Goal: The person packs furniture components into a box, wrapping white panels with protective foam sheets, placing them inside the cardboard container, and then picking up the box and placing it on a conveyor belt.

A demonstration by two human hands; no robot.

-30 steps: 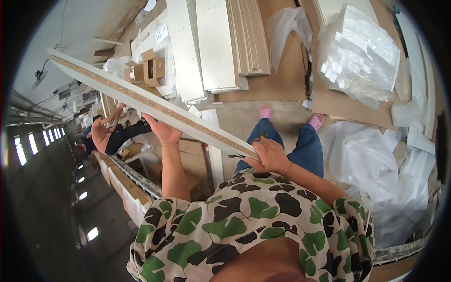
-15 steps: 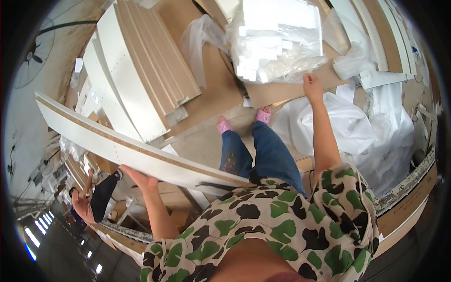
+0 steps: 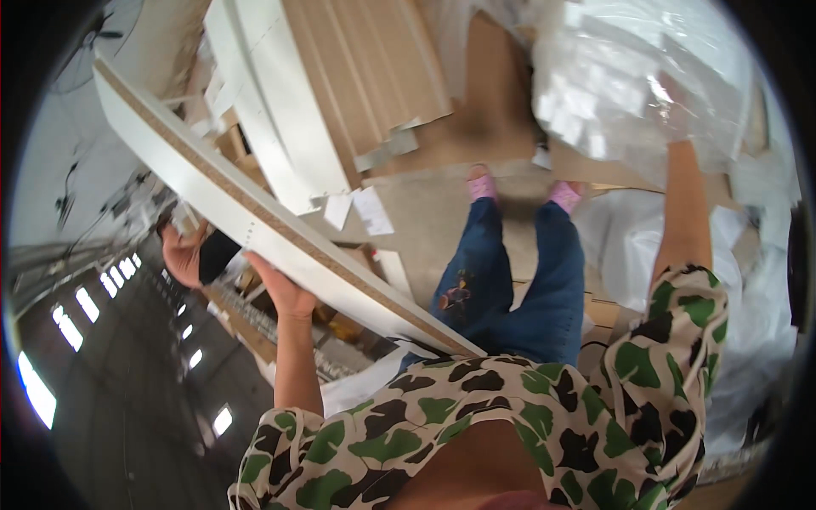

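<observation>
A long white board (image 3: 208, 191) with a bare brown chipboard edge slants from the upper left down to my waist. My left hand (image 3: 287, 291) grips it from below, around its lower edge, with the near end resting against my body. At the upper right lies a clear plastic bag (image 3: 586, 93) with white pieces inside. My right hand (image 3: 670, 100) reaches into this bag, behind the clear film. Blur and the shiny film hide its fingers, so what it touches there is unclear.
A stack of brown grooved panels (image 3: 365, 76) and white boards (image 3: 285, 102) stand ahead to the left. Paper sheets (image 3: 372, 210) lie on the floor by my feet. White foam sheeting (image 3: 625, 242) is heaped at right. Another person (image 3: 189, 251) bends at far left.
My right hand has moved forward and right, into the plastic bag. The view has swung left. My left hand still holds the board, which now slopes more steeply.
</observation>
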